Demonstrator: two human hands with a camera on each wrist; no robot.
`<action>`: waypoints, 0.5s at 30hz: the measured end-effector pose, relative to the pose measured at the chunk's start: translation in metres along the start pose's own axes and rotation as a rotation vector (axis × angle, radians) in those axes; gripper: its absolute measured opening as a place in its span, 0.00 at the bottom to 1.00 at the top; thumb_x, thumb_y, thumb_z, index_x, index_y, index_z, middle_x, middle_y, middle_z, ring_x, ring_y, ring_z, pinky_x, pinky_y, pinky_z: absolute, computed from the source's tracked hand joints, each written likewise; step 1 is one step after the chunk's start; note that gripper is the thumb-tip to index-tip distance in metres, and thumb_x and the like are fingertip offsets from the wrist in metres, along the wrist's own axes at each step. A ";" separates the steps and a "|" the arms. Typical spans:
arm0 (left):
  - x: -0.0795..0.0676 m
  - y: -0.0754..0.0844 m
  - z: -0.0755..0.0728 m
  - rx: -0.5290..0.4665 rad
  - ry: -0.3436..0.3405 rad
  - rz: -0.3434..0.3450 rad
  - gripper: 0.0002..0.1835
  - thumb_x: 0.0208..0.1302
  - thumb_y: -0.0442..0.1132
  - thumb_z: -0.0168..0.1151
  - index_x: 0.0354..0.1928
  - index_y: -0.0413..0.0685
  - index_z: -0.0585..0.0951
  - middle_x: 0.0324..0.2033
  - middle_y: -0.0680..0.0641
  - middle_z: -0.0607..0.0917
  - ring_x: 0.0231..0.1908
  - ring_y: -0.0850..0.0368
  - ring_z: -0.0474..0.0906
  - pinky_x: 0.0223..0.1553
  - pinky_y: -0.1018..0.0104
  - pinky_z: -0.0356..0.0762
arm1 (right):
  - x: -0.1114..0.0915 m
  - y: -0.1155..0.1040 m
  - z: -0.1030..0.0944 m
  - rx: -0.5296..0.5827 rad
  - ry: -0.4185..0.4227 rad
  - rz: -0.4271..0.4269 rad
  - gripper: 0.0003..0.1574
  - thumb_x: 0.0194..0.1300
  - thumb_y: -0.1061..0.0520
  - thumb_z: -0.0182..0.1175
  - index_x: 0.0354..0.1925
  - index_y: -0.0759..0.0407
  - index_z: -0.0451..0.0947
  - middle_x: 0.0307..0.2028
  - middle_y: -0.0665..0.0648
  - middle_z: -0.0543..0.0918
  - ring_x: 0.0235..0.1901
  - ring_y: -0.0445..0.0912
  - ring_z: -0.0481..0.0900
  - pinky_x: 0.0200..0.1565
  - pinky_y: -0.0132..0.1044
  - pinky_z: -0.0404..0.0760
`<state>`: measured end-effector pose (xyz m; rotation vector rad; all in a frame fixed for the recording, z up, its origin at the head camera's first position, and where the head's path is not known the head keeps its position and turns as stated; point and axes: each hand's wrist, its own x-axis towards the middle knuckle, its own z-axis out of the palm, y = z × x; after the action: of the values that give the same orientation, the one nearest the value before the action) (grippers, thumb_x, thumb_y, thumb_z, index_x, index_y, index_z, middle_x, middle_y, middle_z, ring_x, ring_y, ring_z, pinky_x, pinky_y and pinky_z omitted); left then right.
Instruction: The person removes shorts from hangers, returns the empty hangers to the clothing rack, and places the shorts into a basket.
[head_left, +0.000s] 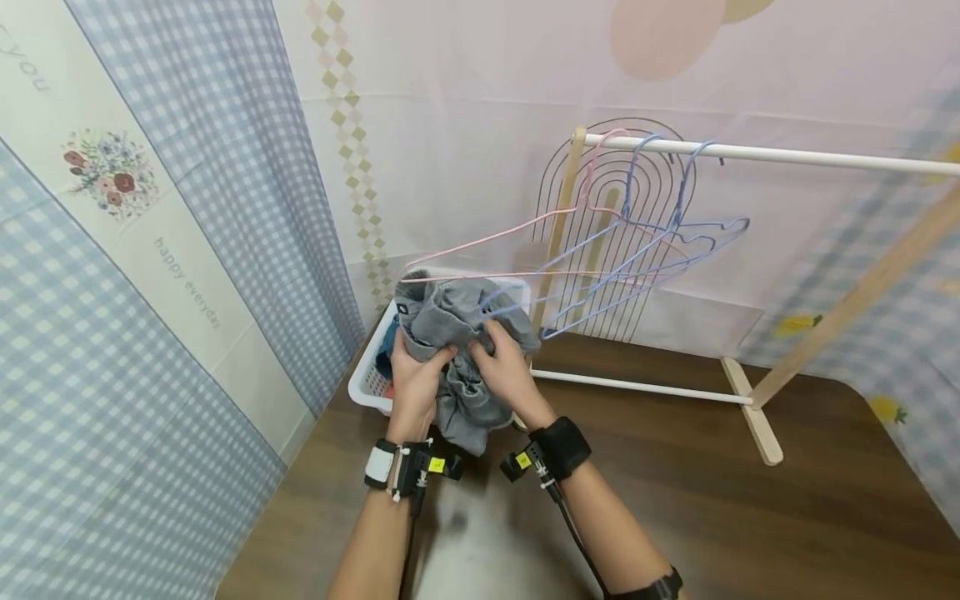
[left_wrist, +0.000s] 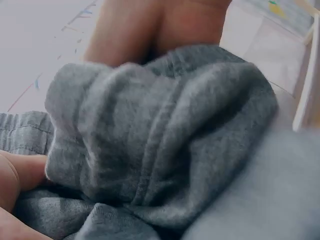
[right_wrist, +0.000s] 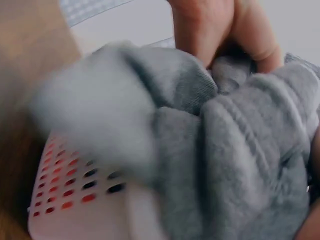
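A crumpled grey knit garment [head_left: 468,333] is bunched between both hands, above the white laundry basket [head_left: 360,387]. My left hand [head_left: 416,379] grips its left side, with the thumb on top of the cloth. On the other side, my right hand [head_left: 510,371] pinches the fabric between thumb and fingers. A seam and thick folds of the garment [left_wrist: 135,135] fill the left wrist view. In the right wrist view, part of the garment is blurred and hangs over the perforated basket wall [right_wrist: 65,180]. Folds hide many of the fingertips.
Blue cloth [head_left: 386,346] lies in the basket. To the right stands a clothes rack with a white rail [head_left: 787,156], holding a pink hanger [head_left: 487,237] and two blue hangers [head_left: 600,292], whose ends reach over the basket. The wooden table [head_left: 675,500] carries both; checked curtain [head_left: 225,125] hangs left.
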<state>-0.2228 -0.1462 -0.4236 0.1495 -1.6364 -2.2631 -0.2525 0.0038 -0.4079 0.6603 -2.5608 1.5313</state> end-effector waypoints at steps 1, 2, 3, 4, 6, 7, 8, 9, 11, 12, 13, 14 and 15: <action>0.002 -0.002 0.000 0.015 -0.003 0.009 0.46 0.64 0.24 0.70 0.81 0.50 0.60 0.71 0.43 0.70 0.70 0.47 0.69 0.69 0.49 0.69 | 0.002 0.003 0.001 -0.019 0.003 -0.011 0.26 0.81 0.57 0.53 0.72 0.61 0.71 0.67 0.67 0.75 0.67 0.60 0.75 0.66 0.57 0.73; 0.003 -0.005 0.000 0.030 -0.005 0.016 0.45 0.64 0.24 0.69 0.80 0.49 0.61 0.71 0.42 0.71 0.70 0.46 0.69 0.69 0.48 0.69 | 0.004 0.005 0.002 -0.040 0.005 -0.025 0.25 0.81 0.58 0.54 0.71 0.62 0.72 0.66 0.68 0.76 0.66 0.60 0.75 0.66 0.57 0.73; 0.004 -0.008 -0.001 0.046 -0.007 0.017 0.45 0.65 0.23 0.69 0.80 0.48 0.61 0.71 0.41 0.71 0.70 0.46 0.69 0.69 0.48 0.69 | 0.005 0.008 0.003 -0.067 0.002 -0.038 0.24 0.81 0.60 0.54 0.70 0.63 0.73 0.65 0.68 0.76 0.66 0.61 0.75 0.66 0.56 0.73; 0.004 -0.011 -0.001 0.066 -0.007 0.017 0.44 0.65 0.23 0.68 0.80 0.48 0.60 0.71 0.41 0.70 0.70 0.45 0.68 0.69 0.47 0.69 | 0.006 0.011 0.004 -0.102 0.005 -0.052 0.25 0.80 0.62 0.55 0.71 0.63 0.73 0.67 0.68 0.76 0.68 0.61 0.74 0.68 0.56 0.73; 0.005 -0.016 -0.002 0.127 -0.009 0.029 0.42 0.65 0.23 0.68 0.79 0.46 0.62 0.69 0.39 0.71 0.69 0.44 0.69 0.68 0.45 0.70 | 0.009 0.015 0.005 -0.195 -0.002 -0.088 0.24 0.78 0.64 0.57 0.69 0.66 0.75 0.66 0.70 0.75 0.68 0.64 0.73 0.69 0.57 0.72; 0.005 -0.018 -0.002 0.165 -0.011 0.040 0.41 0.66 0.24 0.68 0.78 0.45 0.63 0.69 0.39 0.72 0.68 0.43 0.70 0.67 0.44 0.70 | 0.011 0.017 0.004 -0.231 -0.013 -0.096 0.24 0.77 0.65 0.58 0.68 0.67 0.75 0.67 0.71 0.73 0.68 0.65 0.71 0.69 0.58 0.71; 0.006 -0.021 -0.003 0.211 -0.012 0.055 0.40 0.66 0.24 0.68 0.77 0.44 0.64 0.68 0.38 0.73 0.67 0.42 0.71 0.66 0.43 0.71 | 0.012 0.019 0.004 -0.278 -0.016 -0.109 0.22 0.76 0.66 0.59 0.65 0.68 0.77 0.67 0.72 0.72 0.68 0.67 0.70 0.68 0.59 0.71; 0.006 -0.023 -0.003 0.266 -0.013 0.071 0.38 0.66 0.25 0.68 0.76 0.44 0.66 0.67 0.38 0.74 0.67 0.42 0.72 0.65 0.43 0.72 | 0.014 0.020 0.003 -0.316 -0.023 -0.113 0.21 0.75 0.66 0.60 0.64 0.68 0.78 0.67 0.73 0.70 0.68 0.68 0.69 0.68 0.61 0.70; 0.007 -0.025 -0.005 0.400 -0.017 0.116 0.33 0.66 0.25 0.69 0.72 0.45 0.71 0.64 0.38 0.78 0.63 0.40 0.75 0.62 0.42 0.74 | 0.018 0.024 0.003 -0.387 -0.036 -0.115 0.20 0.73 0.66 0.63 0.62 0.67 0.80 0.69 0.73 0.67 0.67 0.69 0.67 0.66 0.62 0.71; 0.006 -0.025 -0.005 0.467 -0.020 0.140 0.32 0.67 0.25 0.69 0.71 0.45 0.73 0.63 0.38 0.79 0.63 0.40 0.76 0.62 0.42 0.75 | 0.021 0.026 0.003 -0.406 -0.045 -0.117 0.21 0.72 0.66 0.64 0.62 0.68 0.80 0.71 0.73 0.66 0.68 0.70 0.66 0.67 0.63 0.70; 0.006 -0.025 -0.005 0.545 -0.023 0.166 0.30 0.67 0.26 0.69 0.70 0.46 0.75 0.62 0.38 0.81 0.63 0.39 0.77 0.62 0.41 0.75 | 0.024 0.028 0.003 -0.435 -0.048 -0.125 0.21 0.70 0.66 0.66 0.60 0.68 0.81 0.71 0.74 0.68 0.67 0.70 0.69 0.67 0.63 0.71; 0.006 -0.024 -0.005 0.631 -0.029 0.192 0.30 0.67 0.28 0.70 0.69 0.45 0.75 0.62 0.38 0.81 0.62 0.38 0.78 0.61 0.39 0.75 | 0.027 0.031 0.003 -0.459 -0.055 -0.120 0.22 0.69 0.65 0.67 0.60 0.69 0.81 0.71 0.73 0.68 0.67 0.70 0.70 0.67 0.62 0.71; 0.006 -0.023 -0.005 0.716 -0.041 0.217 0.29 0.67 0.30 0.71 0.70 0.45 0.76 0.62 0.37 0.82 0.62 0.37 0.79 0.61 0.36 0.75 | 0.029 0.033 0.003 -0.478 -0.065 -0.099 0.25 0.70 0.64 0.67 0.62 0.69 0.79 0.70 0.73 0.71 0.65 0.70 0.73 0.65 0.62 0.73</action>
<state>-0.2313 -0.1465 -0.4460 0.0882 -2.2868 -1.4517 -0.2920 0.0049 -0.4282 0.7624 -2.7386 0.8281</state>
